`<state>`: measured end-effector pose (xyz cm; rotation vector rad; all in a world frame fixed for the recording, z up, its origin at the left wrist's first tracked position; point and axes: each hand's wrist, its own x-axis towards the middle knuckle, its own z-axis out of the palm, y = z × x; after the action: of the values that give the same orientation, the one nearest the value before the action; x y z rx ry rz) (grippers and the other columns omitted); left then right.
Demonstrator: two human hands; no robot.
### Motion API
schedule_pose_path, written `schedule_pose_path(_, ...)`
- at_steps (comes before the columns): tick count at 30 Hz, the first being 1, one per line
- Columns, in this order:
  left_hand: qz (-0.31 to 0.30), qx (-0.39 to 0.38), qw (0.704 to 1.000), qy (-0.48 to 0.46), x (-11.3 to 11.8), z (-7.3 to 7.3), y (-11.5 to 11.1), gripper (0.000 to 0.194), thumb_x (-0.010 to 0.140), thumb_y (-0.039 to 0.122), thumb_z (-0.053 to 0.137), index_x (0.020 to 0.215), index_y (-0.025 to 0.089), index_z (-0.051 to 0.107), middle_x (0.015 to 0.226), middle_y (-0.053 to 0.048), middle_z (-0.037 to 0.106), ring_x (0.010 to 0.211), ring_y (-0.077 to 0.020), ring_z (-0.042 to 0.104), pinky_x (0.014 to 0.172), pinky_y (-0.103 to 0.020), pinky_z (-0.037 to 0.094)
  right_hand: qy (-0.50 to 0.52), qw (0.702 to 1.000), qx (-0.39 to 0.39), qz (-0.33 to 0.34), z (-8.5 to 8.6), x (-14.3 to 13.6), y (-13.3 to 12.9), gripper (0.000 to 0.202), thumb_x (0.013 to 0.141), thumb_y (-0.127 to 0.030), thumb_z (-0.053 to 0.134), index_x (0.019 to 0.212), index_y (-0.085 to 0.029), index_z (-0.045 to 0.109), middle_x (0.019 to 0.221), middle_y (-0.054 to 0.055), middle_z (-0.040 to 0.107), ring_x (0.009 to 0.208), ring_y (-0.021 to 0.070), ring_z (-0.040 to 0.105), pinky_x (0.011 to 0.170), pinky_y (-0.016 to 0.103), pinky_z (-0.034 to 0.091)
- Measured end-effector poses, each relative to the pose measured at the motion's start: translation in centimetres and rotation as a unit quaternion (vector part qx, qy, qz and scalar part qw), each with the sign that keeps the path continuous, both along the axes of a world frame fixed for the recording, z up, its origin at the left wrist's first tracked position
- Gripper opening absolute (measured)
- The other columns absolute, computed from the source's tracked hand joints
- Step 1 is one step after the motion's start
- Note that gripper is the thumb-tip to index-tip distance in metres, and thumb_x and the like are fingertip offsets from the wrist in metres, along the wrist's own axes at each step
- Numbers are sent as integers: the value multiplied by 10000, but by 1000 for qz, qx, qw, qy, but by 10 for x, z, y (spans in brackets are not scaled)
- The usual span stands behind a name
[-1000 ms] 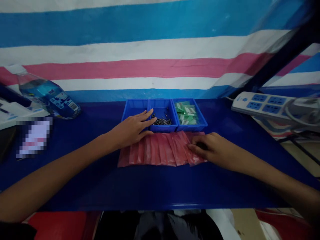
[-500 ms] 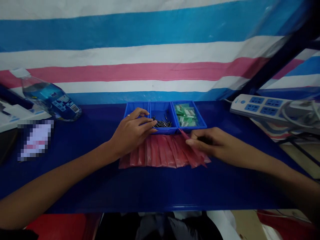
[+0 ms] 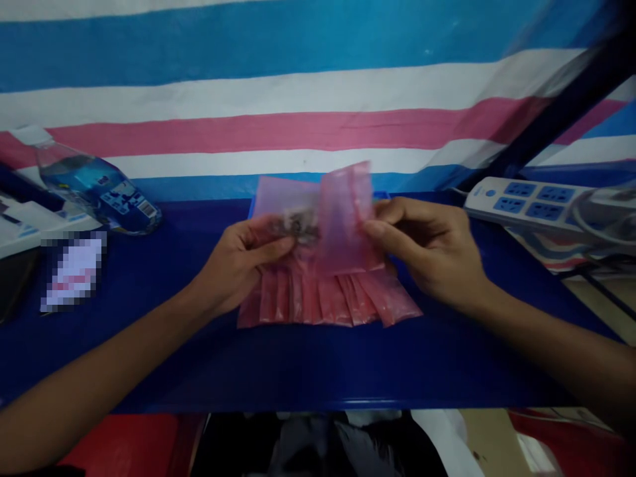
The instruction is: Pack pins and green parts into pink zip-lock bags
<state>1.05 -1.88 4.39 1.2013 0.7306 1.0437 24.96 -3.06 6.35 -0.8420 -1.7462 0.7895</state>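
Both hands are raised over a row of thin pink plastic bags point(image 3: 308, 305) fanned out on the blue table. My right hand point(image 3: 432, 245) pinches the right edge of a translucent pink plastic bag point(image 3: 345, 222) between thumb and fingers. Closed on pink film point(image 3: 288, 192) at the left is my left hand point(image 3: 243, 262), thumb in front; whether this is the same bag or a second one, I cannot tell. A blurred greyish cluster point(image 3: 301, 224) shows beside the left thumb. Behind the film, the blue divided tray point(image 3: 381, 195) is mostly hidden.
A clear bottle with a blue label point(image 3: 116, 192) leans at the left, near a white power strip point(image 3: 30, 225). Another power strip point(image 3: 531, 202) with a plugged-in cable lies at the right. Striped sheeting point(image 3: 298, 126) hangs behind. The table's front edge point(image 3: 338, 403) faces me.
My right hand has lifted a pink bag from the row up in front of the tray. My left hand has come off the tray's edge and closed on pink film. The view has tilted slightly.
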Motion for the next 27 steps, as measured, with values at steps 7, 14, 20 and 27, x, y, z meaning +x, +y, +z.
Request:
schedule_pose_path(7,44,-8,999,-10,-4,-13,-1,354,745,203,814,1080,183,703,1044,-54,749,919,-187,730,850,-278,605,88,991,-95,-20,-30,13,-11,270,812,-203,757,1038,-254,618,806,-34,683,526,93,594,463,223,474)
schedule_pose_path(14,118,8,993,14,0,-18,-5,261,690,225,846,908,167,714,874,-14,747,765,-152,724,790,-301,629,102,988,-109,-50,-33,13,-18,123,811,-211,764,895,-233,677,689,-43,684,413,87,573,368,219,427)
schedule_pose_path(20,119,55,991,21,-9,-15,-1,231,706,255,841,873,166,710,833,-11,734,737,-157,728,765,-302,634,116,988,-80,-68,-37,17,-16,132,824,-191,750,933,-236,690,627,-40,698,461,139,644,392,243,517)
schedule_pose_path(27,160,94,982,34,-13,-16,3,213,692,251,849,861,182,738,784,3,736,714,-164,730,697,-288,635,98,989,-95,-57,-36,18,-17,79,840,-207,736,913,-231,715,604,-23,705,476,172,673,419,280,565)
